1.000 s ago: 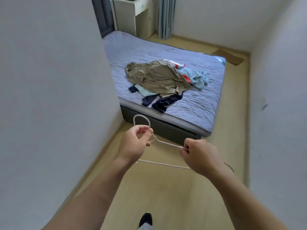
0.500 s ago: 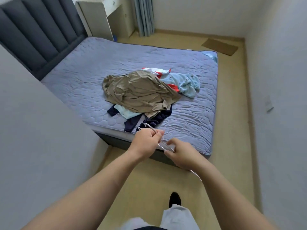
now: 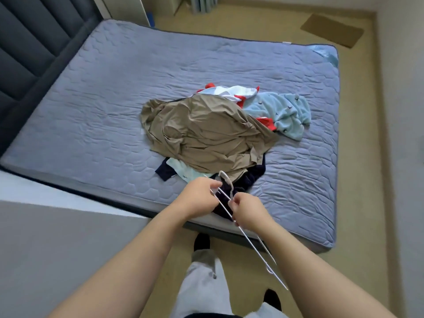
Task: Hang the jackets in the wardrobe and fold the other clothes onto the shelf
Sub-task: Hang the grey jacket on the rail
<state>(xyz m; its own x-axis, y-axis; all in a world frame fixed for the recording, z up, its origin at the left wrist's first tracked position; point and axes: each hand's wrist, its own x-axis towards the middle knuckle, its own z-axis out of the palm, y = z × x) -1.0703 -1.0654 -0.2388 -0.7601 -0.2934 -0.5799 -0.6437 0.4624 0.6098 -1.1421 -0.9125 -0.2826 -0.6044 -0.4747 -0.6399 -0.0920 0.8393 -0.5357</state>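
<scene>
A heap of clothes lies on the grey quilted bed (image 3: 96,115). On top is a tan jacket (image 3: 202,131). Under it I see a light blue garment (image 3: 286,111), a red and white piece (image 3: 229,91), a pale mint piece (image 3: 185,171) and dark navy cloth (image 3: 247,182). Both hands hold a white wire hanger (image 3: 254,246) just above the bed's near edge. My left hand (image 3: 197,198) pinches it near the hook, and my right hand (image 3: 249,211) grips its wire beside the neck. The hanger's long end points down to the right.
A dark padded headboard (image 3: 34,42) stands at the left. A grey wall surface (image 3: 57,249) fills the lower left. Wooden floor (image 3: 358,157) runs along the bed's right side, with a brown mat (image 3: 332,29) at the far end. A white cabinet and curtain are at the top.
I have walked up to the bed, so the clothes heap is now close below. The hands came together on the hanger, which has turned to point down right.
</scene>
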